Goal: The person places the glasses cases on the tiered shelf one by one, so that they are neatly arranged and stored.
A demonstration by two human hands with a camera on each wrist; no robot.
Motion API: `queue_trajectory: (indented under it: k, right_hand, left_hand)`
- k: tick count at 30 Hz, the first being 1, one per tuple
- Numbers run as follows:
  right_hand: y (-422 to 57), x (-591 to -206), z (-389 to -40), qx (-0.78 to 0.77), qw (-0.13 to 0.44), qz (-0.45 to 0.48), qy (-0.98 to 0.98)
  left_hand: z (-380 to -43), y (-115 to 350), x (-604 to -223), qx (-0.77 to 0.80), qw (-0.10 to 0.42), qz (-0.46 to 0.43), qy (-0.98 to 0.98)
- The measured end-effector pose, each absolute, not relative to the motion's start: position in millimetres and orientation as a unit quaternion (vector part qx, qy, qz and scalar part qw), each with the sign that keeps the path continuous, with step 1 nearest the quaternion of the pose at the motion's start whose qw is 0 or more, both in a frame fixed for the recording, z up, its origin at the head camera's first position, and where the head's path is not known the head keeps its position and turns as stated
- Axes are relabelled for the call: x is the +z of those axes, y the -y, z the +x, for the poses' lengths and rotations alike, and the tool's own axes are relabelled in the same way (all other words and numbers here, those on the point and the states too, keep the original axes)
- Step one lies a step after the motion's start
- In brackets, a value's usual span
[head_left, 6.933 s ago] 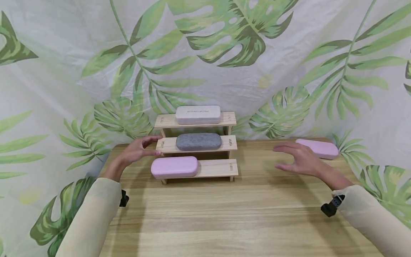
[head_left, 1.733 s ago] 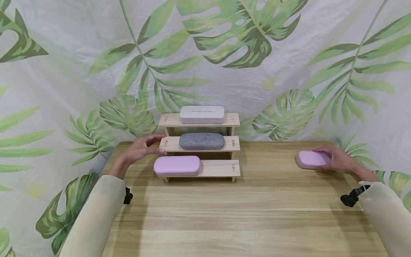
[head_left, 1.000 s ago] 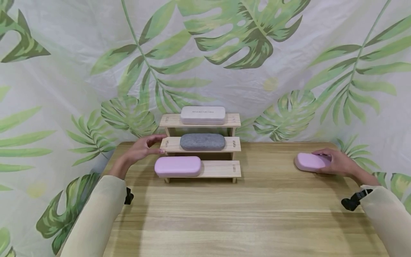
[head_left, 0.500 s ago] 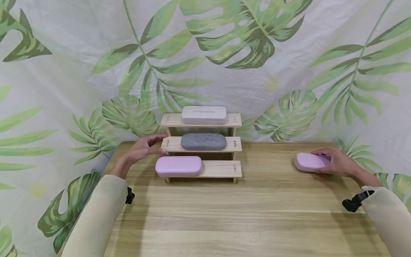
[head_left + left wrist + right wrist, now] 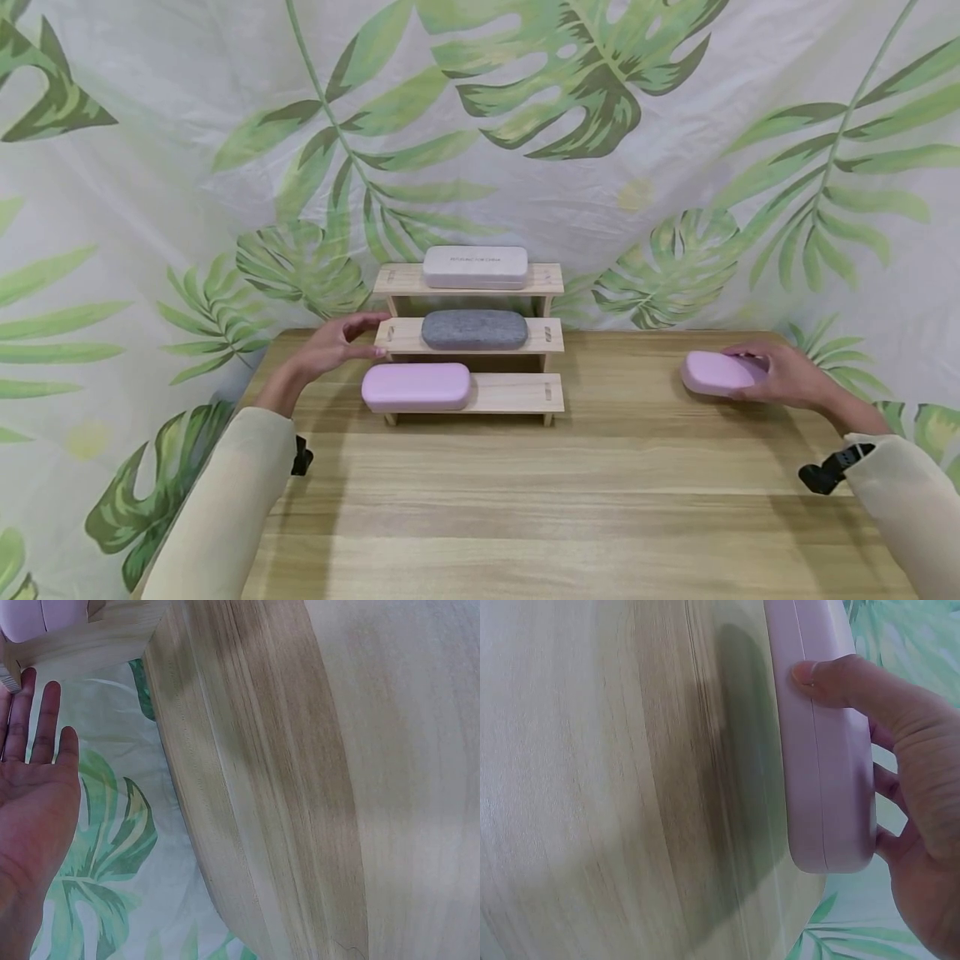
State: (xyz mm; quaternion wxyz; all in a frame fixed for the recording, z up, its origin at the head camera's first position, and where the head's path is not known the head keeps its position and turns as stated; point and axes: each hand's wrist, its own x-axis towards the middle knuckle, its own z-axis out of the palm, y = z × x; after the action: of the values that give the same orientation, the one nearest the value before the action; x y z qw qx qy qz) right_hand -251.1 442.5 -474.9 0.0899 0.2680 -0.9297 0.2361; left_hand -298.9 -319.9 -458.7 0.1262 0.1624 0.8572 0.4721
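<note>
At the table's right side, my right hand (image 5: pixel 791 377) grips a pink glasses case (image 5: pixel 720 372), thumb on its near side and fingers over the far side. In the right wrist view the case (image 5: pixel 829 772) casts a shadow set apart from it on the table. My left hand (image 5: pixel 330 347) is at the left end of a three-step wooden rack (image 5: pixel 517 393), fingertips right at the middle step. The left wrist view shows fairly straight fingers (image 5: pixel 46 724) there. On the rack sit a white glasses case (image 5: pixel 476 268), a grey one (image 5: pixel 474 330) and another pink one (image 5: pixel 416 387), from top to bottom.
The rack stands near the back edge of a wooden table (image 5: pixel 525 500). Behind and beside the table hangs a leaf-patterned cloth (image 5: pixel 525 200). The bottom step's right half shows bare wood beside its pink case.
My right hand has gone to the pink glasses case at the right, gripped it, and just now shifted it slightly up and left in the head view. The left hand stays at the rack.
</note>
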Motion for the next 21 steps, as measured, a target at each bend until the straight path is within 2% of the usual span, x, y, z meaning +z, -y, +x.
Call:
queue_trajectory:
  k: [21]
  right_hand:
    - [-415.9, -456.3, -250.8, 0.199, 0.103, 0.287, 0.931]
  left_hand:
    - [-298.5, 318.7, -458.0, 0.474, 0.125, 0.164, -0.856]
